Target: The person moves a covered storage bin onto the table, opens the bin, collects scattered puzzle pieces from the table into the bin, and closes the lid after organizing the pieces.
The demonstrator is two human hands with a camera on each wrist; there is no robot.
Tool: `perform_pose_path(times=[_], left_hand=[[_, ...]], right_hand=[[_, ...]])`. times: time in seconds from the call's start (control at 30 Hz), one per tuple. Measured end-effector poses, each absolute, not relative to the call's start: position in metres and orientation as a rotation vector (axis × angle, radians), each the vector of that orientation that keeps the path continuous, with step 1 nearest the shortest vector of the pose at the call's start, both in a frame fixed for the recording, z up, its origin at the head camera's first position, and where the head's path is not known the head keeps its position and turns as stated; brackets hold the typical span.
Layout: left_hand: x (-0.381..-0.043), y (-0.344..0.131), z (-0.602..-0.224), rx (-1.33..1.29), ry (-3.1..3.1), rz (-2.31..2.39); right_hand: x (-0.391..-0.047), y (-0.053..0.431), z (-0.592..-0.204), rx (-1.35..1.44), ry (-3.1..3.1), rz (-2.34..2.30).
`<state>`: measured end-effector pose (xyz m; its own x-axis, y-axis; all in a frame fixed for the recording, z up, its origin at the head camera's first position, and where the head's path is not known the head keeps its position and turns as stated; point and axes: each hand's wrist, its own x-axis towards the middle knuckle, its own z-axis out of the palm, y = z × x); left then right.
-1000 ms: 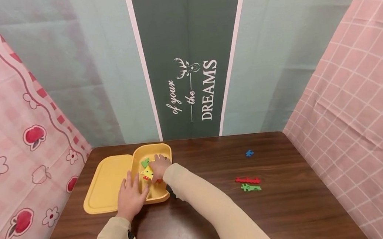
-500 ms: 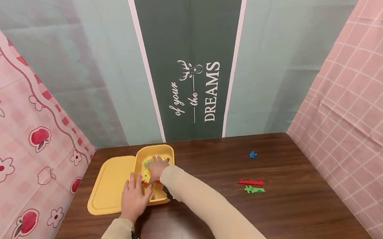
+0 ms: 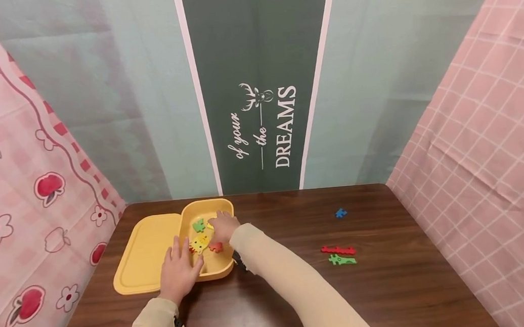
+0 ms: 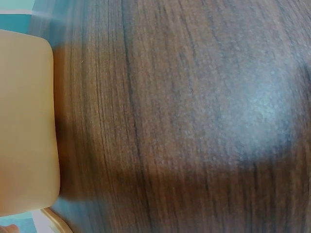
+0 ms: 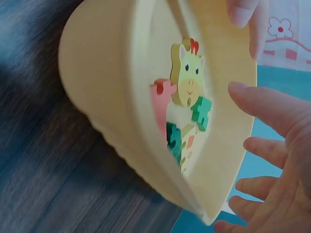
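My left hand (image 3: 178, 273) rests on the left side of the yellow box (image 3: 215, 275), with fingers straight and spread. Over the far right part of that box is my right hand (image 3: 224, 227); in the right wrist view its thumb and fingers (image 5: 265, 187) are apart and relaxed, with nothing visible between them. Puzzle pieces lie on the box floor: a giraffe head (image 5: 189, 80), a red piece (image 3: 216, 247), a green piece (image 3: 199, 226) and a yellow spotted piece (image 5: 187, 150). A dark green piece (image 5: 172, 136) shows in the right wrist view only.
The yellow lid (image 3: 145, 255) lies flat, left of the box. On the right of the wooden table (image 3: 293, 278) are a blue puzzle piece (image 3: 340, 212), a long red piece (image 3: 338, 250) and a green piece (image 3: 342, 259). Curtains stand on three sides.
My right hand has moved over the pieces and is now farther right in the box, uncovering the red and green pieces. The giraffe head has shifted and turned. My left hand stays put.
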<state>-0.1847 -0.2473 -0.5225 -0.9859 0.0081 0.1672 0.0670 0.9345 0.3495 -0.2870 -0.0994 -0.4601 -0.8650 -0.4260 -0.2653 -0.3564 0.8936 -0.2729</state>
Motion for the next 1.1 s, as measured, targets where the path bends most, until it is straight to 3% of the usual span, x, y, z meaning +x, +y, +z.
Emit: perform_pose_path(times=[1.1], left_hand=[[-0.181,-0.246,-0.508,-0.080,-2.997,-0.566]], right_hand=[[-0.277,-0.023,-0.474,-0.571,2.752,-0.573]])
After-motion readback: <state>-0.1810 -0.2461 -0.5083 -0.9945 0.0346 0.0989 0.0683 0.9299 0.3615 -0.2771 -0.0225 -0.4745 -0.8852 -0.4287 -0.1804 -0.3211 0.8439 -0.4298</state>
